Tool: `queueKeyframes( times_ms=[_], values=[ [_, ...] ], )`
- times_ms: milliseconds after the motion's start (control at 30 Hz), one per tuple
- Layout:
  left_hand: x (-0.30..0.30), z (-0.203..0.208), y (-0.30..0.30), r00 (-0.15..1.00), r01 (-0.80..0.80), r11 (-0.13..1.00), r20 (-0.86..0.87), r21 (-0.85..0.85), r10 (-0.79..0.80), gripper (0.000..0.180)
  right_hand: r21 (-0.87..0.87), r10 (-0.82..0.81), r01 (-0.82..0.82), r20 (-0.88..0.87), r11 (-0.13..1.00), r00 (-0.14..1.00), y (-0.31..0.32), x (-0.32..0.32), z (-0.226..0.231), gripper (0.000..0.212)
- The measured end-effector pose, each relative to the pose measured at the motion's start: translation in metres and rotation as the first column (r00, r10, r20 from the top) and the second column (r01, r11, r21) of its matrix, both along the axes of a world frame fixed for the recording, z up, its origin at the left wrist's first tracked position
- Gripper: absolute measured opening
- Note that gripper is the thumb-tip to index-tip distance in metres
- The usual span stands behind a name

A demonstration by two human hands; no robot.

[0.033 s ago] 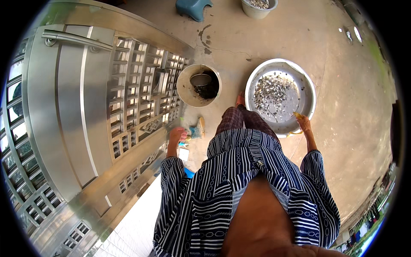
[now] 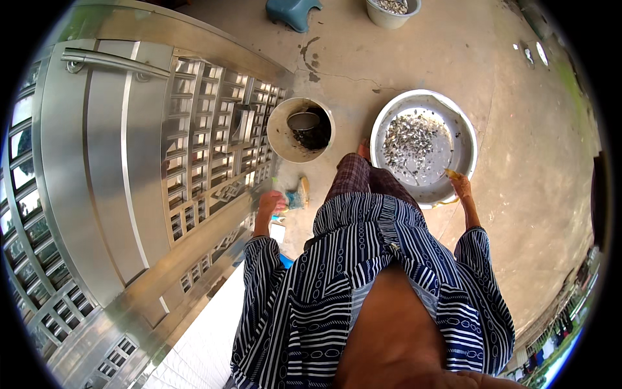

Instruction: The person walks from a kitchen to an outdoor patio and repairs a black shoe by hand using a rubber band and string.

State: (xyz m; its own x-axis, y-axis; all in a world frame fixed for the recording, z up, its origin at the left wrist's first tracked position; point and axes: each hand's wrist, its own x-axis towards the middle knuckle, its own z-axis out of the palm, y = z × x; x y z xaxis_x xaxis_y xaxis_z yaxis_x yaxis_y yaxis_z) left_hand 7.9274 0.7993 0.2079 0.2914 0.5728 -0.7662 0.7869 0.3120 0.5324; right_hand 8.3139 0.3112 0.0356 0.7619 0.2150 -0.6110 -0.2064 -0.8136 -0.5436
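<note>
My right hand (image 2: 460,187) is closed, with a small yellowish-brown piece (image 2: 449,173) at its fingertips, just over the near right rim of a wide metal basin (image 2: 472,139). What this piece is, I cannot make out. Inside the basin lies a spread of small dark and pale shell-like bits (image 2: 413,139). My left hand (image 2: 271,202) hangs low by the metal gate, its fingers curled; whether anything is in them is hidden. Next to it on the floor are a crumpled blue-green packet (image 2: 295,199) and a tan piece (image 2: 304,188).
Left of the basin stands a beige bucket (image 2: 278,139) holding dark matter and a round sieve-like scoop (image 2: 303,121). Farther off are a teal stool (image 2: 290,13) and a pale tub (image 2: 387,18) of similar bits. A metal gate (image 2: 110,155) lines the left side.
</note>
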Motion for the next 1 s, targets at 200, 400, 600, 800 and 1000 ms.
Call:
queueKeyframes(
  times_ms=[200, 400, 600, 800, 1000],
  values=[
    [0.092, -0.009, 0.020, 0.955, 0.247, 0.966, -0.151, -0.078, -0.256, 0.019, 0.182, -0.120, 0.109, 0.049, 0.977, 0.992, 0.031, 0.070, 0.031, 0.025],
    [0.206, -0.020, 0.062, 0.914, 0.387, 0.920, -0.157, 0.064, -0.374, 0.012, 0.205, -0.076, 0.052, 0.108, 0.977, 0.991, 0.106, 0.113, 0.088, 0.024],
    [0.429, 0.007, 0.057, 0.706, 0.563, 0.815, 0.435, 0.134, -0.559, 0.025, 0.492, -0.190, 0.236, -0.144, 0.838, 0.971, 0.212, 0.212, 0.172, 0.024],
    [0.633, 0.072, 0.000, 0.409, 0.763, 0.632, 0.657, 0.135, -0.634, 0.039, 0.776, -0.042, 0.490, -0.518, 0.397, 0.854, 0.328, 0.335, 0.259, 0.018],
    [0.726, 0.087, 0.000, 0.264, 0.913, 0.403, 0.660, 0.064, -0.703, 0.019, 0.815, -0.101, 0.567, -0.558, 0.118, 0.824, 0.308, 0.438, 0.308, 0.019]
  ],
)
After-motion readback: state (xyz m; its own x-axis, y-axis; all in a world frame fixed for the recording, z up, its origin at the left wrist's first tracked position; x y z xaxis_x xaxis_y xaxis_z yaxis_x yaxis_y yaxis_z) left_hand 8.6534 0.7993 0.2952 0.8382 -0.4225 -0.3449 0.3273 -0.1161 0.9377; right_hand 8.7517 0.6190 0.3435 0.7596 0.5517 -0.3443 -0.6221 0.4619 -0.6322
